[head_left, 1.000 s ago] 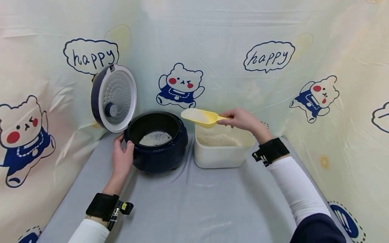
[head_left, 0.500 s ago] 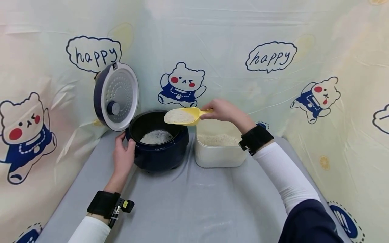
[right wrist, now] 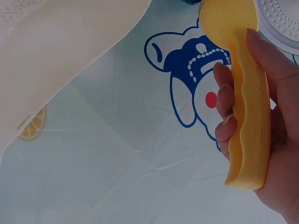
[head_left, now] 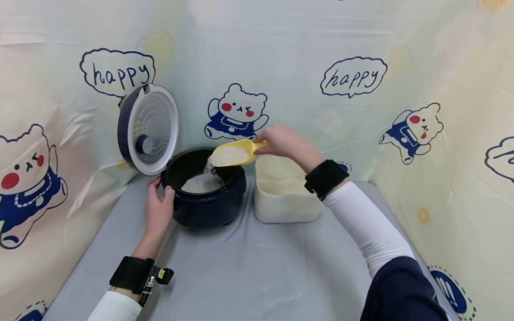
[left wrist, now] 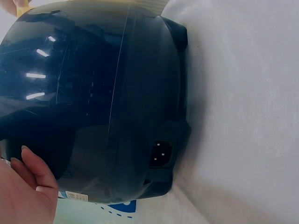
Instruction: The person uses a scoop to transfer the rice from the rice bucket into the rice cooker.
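A yellow scoop (head_left: 250,149) is tipping over the open cooker (head_left: 209,209), and rice (head_left: 230,155) is spilling off its front lip into the pot. The scoop is looking like light, stiff plastic, unlikely to bend or break; the loose rice is probably making it front-heavy and quick to shed grains with a small turn. The ridged handle (right wrist: 252,119) is offering the best hold, and the right hand (head_left: 283,141) is wrapping it firmly, fingers curling round one side and thumb lying along the other towards the bowl. The right forearm is slanting in from the lower right, past the rice tub (head_left: 285,210), with the back of the hand facing up. The left hand (head_left: 159,207) is gripping the cooker's left side near the hinge of the raised lid (head_left: 155,127), thumb and fingers apart. The cooker, standing on the grey surface (head_left: 249,276), is likely heavier, with a hard, glossy, somewhat slippery shell, so its rim or hinge side is giving a steadier hold.
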Motion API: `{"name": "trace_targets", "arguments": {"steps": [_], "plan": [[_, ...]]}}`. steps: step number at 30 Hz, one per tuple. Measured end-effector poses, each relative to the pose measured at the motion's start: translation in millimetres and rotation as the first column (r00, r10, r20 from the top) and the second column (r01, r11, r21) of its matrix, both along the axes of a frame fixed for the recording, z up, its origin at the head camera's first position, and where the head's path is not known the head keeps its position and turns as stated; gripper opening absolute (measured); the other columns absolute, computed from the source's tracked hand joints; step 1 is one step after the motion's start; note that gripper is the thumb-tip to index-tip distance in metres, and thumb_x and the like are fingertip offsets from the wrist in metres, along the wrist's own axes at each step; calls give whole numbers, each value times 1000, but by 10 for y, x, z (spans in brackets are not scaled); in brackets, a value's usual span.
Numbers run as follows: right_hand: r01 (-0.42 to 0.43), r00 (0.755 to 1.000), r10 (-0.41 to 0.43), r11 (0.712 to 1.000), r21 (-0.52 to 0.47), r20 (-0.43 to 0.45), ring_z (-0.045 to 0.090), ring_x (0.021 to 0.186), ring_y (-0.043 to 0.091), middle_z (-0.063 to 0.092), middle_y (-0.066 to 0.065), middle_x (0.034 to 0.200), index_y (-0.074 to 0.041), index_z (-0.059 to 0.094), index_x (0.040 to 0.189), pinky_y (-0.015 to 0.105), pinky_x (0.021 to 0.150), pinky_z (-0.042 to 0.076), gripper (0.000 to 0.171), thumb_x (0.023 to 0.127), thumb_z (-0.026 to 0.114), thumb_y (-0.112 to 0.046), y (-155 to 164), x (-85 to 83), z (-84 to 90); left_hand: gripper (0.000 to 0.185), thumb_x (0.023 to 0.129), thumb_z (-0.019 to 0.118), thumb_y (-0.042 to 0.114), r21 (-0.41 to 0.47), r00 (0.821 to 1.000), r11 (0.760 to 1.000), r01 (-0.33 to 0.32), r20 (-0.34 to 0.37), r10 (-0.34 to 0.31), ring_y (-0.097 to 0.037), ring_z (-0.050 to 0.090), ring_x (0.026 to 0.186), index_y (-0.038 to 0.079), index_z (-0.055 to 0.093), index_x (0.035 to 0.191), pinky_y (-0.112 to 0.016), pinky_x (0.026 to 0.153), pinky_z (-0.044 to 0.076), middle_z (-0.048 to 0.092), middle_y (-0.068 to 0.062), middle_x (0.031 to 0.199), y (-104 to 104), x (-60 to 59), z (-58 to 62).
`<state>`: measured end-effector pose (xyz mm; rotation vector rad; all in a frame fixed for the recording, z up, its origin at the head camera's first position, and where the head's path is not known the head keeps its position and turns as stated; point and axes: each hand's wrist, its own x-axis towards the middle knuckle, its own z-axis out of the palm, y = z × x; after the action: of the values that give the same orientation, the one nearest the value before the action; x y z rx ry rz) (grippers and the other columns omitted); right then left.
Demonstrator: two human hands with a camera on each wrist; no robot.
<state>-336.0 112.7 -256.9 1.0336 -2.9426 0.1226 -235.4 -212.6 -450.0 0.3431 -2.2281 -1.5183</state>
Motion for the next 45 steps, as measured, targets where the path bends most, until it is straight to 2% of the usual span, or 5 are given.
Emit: {"name": "trace_targets", "arguments": {"steps": [7,14,23,32,45], "plan": [[4,993,4,998,62,-119,65,93,23,77,4,113,-15,79,123,33,77,53,35,94,78,-36,-115,63,71,55,105,42,33,-2,1000,1000,-10,4,10,-9,43,71,11,42,157,-34,74,35,53,-11,108,4,-2,12],[44,983,-25,993,105,-180,65,94,23,77,2,111,-18,79,123,33,75,53,34,96,76,-37,-191,113,60,55,105,43,34,-13,1000,1000,-13,12,13,-11,42,62,13,43,156,-31,66,35,43,0,73,3,9,2],[9,957,35,989,151,-288,63,84,24,74,6,96,-19,80,120,33,69,52,27,96,76,-32,-260,213,76,56,105,41,34,14,1000,1000,3,-5,-3,-9,43,74,12,41,157,-35,77,35,55,-14,122,15,-10,12],[-9,937,57,990,140,-345,61,80,24,71,7,93,-24,77,126,31,63,48,30,97,75,-33,-292,242,-20,55,105,42,33,-3,1000,1000,-11,-6,11,-9,43,70,12,44,155,-34,73,35,51,-11,96,23,-4,-8],[-71,875,128,988,137,-468,59,78,26,66,9,92,-24,74,128,32,61,47,29,99,72,-31,-294,268,-92,56,105,42,34,-7,1000,1000,-6,-9,6,-9,43,68,11,43,156,-33,72,35,49,-9,94,17,-1,-2]]}}
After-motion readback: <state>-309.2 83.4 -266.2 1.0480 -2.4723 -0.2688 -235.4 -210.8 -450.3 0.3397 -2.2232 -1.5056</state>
